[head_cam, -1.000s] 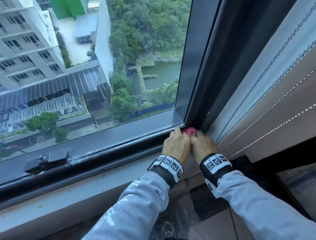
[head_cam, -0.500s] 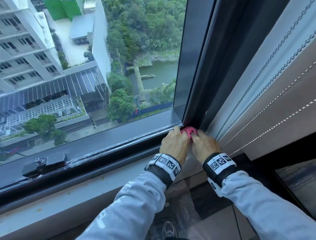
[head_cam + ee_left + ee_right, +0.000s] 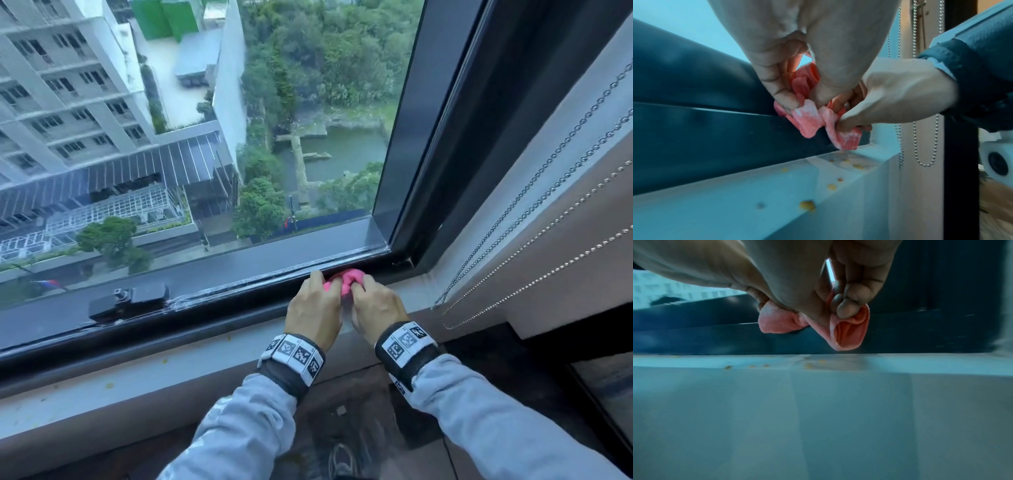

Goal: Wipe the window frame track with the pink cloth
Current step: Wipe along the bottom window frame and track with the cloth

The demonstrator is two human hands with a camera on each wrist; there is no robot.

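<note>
Left to right along the window. A black window latch (image 3: 129,301) sits on the lower sash rail at the left. The dark window frame track (image 3: 239,291) runs rightward from it toward the corner, with a pale sill (image 3: 154,370) on its near side carrying small yellow specks (image 3: 807,205). Near the right end of the track, just short of the corner, the left hand (image 3: 313,310) and the right hand (image 3: 375,308) meet knuckle to knuckle over the pink cloth (image 3: 342,282). The cloth is bunched between them at the track's edge, with folds hanging below the fingers. The left hand pinches the cloth between thumb and curled fingertips (image 3: 785,100); the right hand likewise pinches a fold between thumb and curled fingertips (image 3: 846,308). Each wrist bears a band of printed markers (image 3: 294,353). Farthest right, beaded blind chains (image 3: 534,212) hang against the wall.
</note>
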